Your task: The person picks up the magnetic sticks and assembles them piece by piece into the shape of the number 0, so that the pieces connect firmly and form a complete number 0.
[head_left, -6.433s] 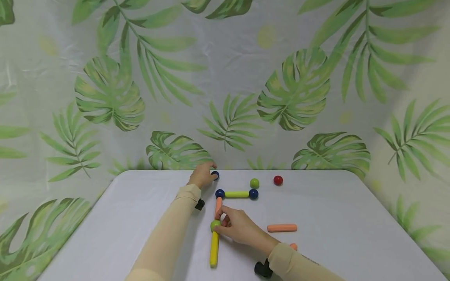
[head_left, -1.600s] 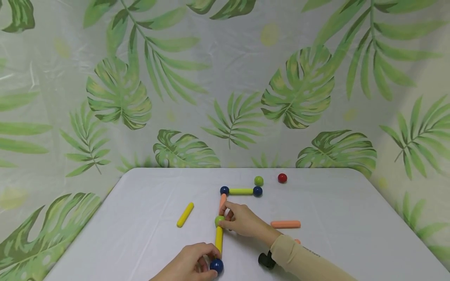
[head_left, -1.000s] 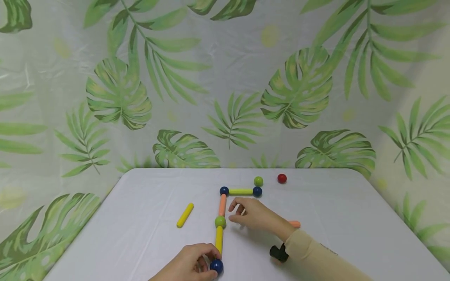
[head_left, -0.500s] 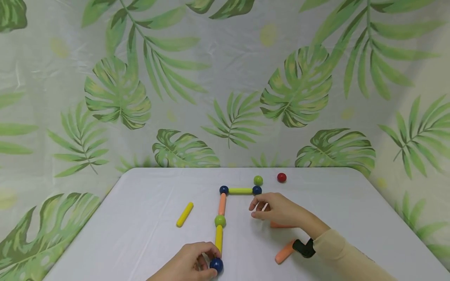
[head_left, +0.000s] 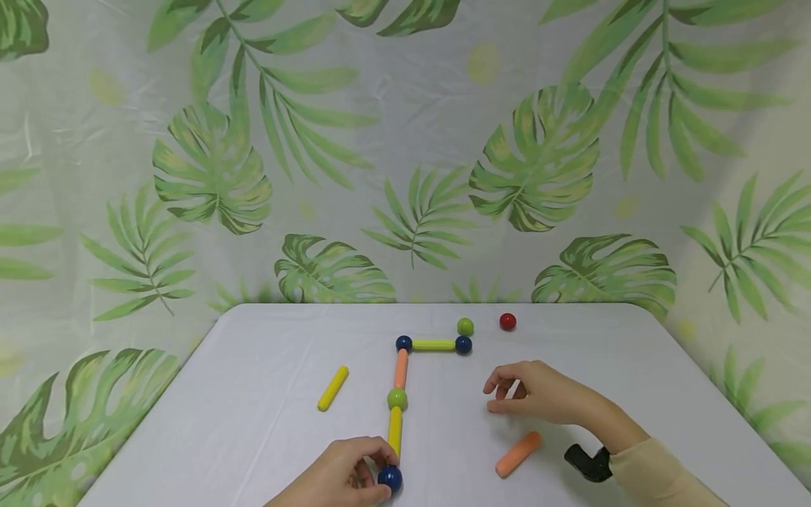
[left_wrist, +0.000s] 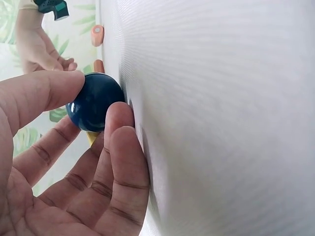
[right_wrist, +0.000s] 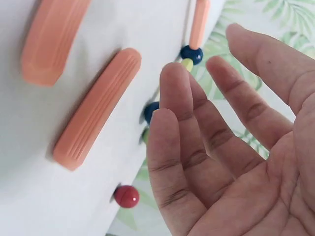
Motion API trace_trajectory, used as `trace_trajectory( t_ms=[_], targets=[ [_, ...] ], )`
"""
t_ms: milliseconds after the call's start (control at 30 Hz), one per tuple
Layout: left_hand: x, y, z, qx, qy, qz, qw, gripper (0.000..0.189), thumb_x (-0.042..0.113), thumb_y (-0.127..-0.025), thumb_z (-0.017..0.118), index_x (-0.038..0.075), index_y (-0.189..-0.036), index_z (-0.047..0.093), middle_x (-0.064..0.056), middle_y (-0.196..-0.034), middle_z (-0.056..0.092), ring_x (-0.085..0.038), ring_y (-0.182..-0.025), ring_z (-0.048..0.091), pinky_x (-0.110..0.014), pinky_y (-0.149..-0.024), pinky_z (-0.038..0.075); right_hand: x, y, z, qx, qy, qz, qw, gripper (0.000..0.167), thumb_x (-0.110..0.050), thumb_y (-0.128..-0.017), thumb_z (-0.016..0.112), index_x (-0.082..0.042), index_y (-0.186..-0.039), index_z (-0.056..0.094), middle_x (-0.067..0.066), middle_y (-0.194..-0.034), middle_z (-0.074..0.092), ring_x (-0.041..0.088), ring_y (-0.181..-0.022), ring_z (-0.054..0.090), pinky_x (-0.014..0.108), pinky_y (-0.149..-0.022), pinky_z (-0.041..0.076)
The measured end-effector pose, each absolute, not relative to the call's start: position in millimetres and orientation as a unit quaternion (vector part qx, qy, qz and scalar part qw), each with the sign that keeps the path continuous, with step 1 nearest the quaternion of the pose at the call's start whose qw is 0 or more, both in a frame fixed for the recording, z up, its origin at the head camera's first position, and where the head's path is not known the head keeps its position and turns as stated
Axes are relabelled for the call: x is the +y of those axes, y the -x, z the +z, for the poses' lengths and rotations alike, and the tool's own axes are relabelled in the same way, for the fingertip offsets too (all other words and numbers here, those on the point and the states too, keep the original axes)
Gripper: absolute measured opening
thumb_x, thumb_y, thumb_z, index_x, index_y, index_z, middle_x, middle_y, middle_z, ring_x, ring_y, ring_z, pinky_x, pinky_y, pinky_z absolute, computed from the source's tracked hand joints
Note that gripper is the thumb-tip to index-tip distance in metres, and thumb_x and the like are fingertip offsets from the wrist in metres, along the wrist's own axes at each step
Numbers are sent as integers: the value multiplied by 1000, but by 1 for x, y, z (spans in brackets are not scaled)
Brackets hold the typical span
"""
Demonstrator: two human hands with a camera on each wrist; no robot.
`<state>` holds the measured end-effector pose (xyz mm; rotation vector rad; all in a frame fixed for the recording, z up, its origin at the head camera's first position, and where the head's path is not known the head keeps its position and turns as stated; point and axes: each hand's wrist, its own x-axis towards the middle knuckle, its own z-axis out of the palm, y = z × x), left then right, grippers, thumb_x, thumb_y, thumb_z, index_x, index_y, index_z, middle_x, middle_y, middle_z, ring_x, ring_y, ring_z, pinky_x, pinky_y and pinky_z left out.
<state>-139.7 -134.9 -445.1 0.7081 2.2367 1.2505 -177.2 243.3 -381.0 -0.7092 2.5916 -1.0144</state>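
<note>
My left hand (head_left: 351, 472) pinches a dark blue ball (left_wrist: 96, 102) between thumb and fingers at the near end of a yellow rod (head_left: 395, 433). From there a line runs away: a green ball (head_left: 397, 399), an orange rod (head_left: 401, 368) and a blue ball (head_left: 403, 343). A yellow-green rod (head_left: 434, 345) turns right to another blue ball (head_left: 464, 344). My right hand (head_left: 545, 394) hovers over the table's right side, fingers loosely bent, holding nothing. Below it lies a loose orange rod (head_left: 518, 454); a second orange rod (right_wrist: 98, 108) is hidden behind the hand in the head view.
A loose yellow rod (head_left: 333, 388) lies left of the line. At the back stand a green ball (head_left: 465, 326) and a red ball (head_left: 507, 322). The white table (head_left: 272, 352) ends at a leaf-patterned curtain (head_left: 418, 141).
My left hand has brought the blue ball from the far edge to the near end of the yellow rod. My right hand has let go of the line and moved right, over the orange rods.
</note>
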Motion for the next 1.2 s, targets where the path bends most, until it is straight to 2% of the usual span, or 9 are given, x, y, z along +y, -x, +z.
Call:
trace_trajectory(
  t_ms=[233, 433, 567, 933, 1200],
  targets=[
    [-135, 140, -446, 814, -255, 462, 243, 21, 12, -95, 80, 17, -115, 73, 5, -101, 70, -6, -74, 62, -18, -65, 50, 264, 161, -385, 909, 206, -323, 163, 24, -17, -93, 84, -15, -114, 73, 0, -104, 69, 14, -83, 59, 24, -71, 50],
    [-133, 139, -445, 813, -256, 463, 244, 21, 11, -95, 79, 17, -114, 74, 7, -99, 69, -6, -73, 62, -17, -65, 50, 280, 148, -396, 907, 212, -330, 154, 27, -15, -89, 88, -14, -112, 74, 2, -109, 71, 6, -80, 60, 24, -70, 51],
    [-132, 139, -445, 811, -256, 466, 245, 21, 11, -95, 79, 17, -115, 73, 7, -100, 69, -6, -74, 62, -17, -65, 50, 285, 145, -405, 905, 203, -337, 160, 28, -9, -88, 86, -15, -112, 73, 3, -111, 71, 6, -79, 59, 23, -68, 51],
    [-134, 139, -447, 806, -258, 471, 249, 24, 9, -95, 79, 15, -117, 73, 5, -100, 69, -5, -75, 63, -17, -66, 51, 285, 143, -418, 903, 183, -347, 176, 23, -6, -89, 85, -17, -106, 75, 0, -95, 66, 8, -72, 53, 23, -63, 45],
    [-140, 147, -458, 799, -294, 463, 247, 24, 18, -97, 79, 17, -120, 72, 9, -103, 70, -4, -79, 65, -19, -69, 55, 287, 141, -429, 902, 220, -344, 140, 14, -12, -92, 83, -18, -101, 74, -9, -88, 63, 0, -73, 51, 21, -63, 45]
  ],
)
